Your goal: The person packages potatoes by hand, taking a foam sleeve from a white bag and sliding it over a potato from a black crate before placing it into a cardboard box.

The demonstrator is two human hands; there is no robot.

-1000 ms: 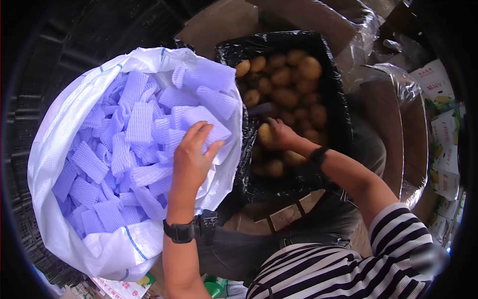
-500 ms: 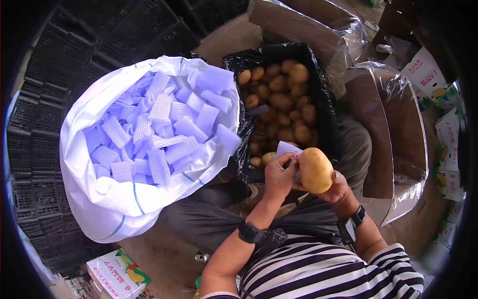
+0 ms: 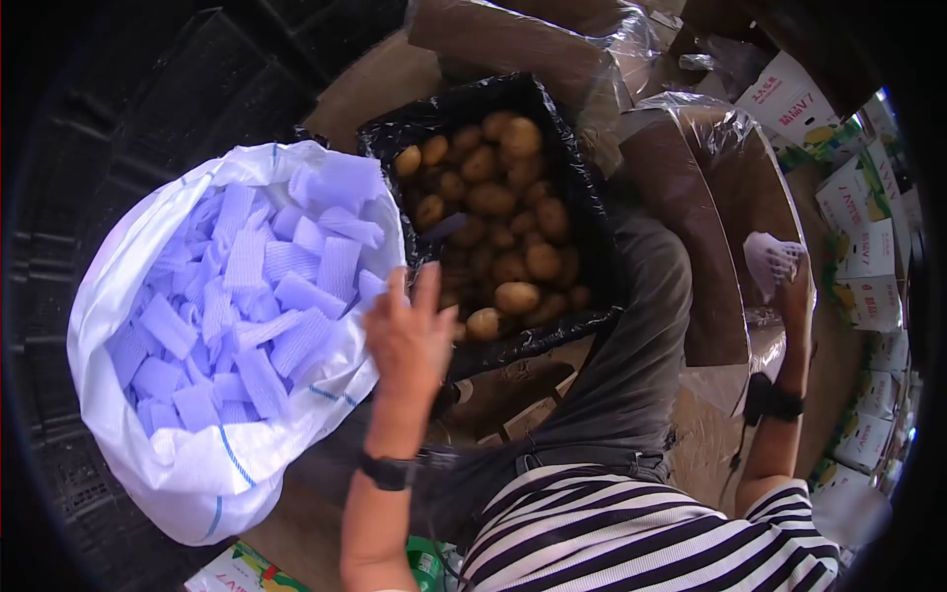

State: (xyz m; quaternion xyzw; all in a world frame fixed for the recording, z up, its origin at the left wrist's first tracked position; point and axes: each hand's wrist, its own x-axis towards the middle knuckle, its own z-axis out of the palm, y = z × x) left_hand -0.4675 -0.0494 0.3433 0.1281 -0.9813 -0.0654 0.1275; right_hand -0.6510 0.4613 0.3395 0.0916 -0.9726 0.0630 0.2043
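My left hand (image 3: 406, 340) is over the right rim of a white sack (image 3: 187, 483), its fingers spread and slightly blurred, holding nothing. Purple-white foam net sleeves (image 3: 242, 261) fill the sack. Beside it, a crate lined with black plastic (image 3: 582, 168) holds many potatoes (image 3: 490, 199), with one loose sleeve (image 3: 444, 227) among them. My right hand (image 3: 792, 291) is at the far right, inside an open cardboard box (image 3: 725, 266) lined with clear plastic. It holds a potato wrapped in a foam net sleeve (image 3: 769, 264); the net covers most of the potato.
Black plastic crates (image 3: 118, 128) stand behind and left of the sack. Other opened cardboard (image 3: 513, 49) lies beyond the potato crate. Printed white and green cartons (image 3: 863, 247) line the right side. Another printed carton (image 3: 242, 570) and a green object (image 3: 424, 564) are near the bottom.
The view has shifted. My hands have parted: the left has let go and moved to the sack, while the right has carried the potato to the cardboard box. The sleeve now covers the potato.
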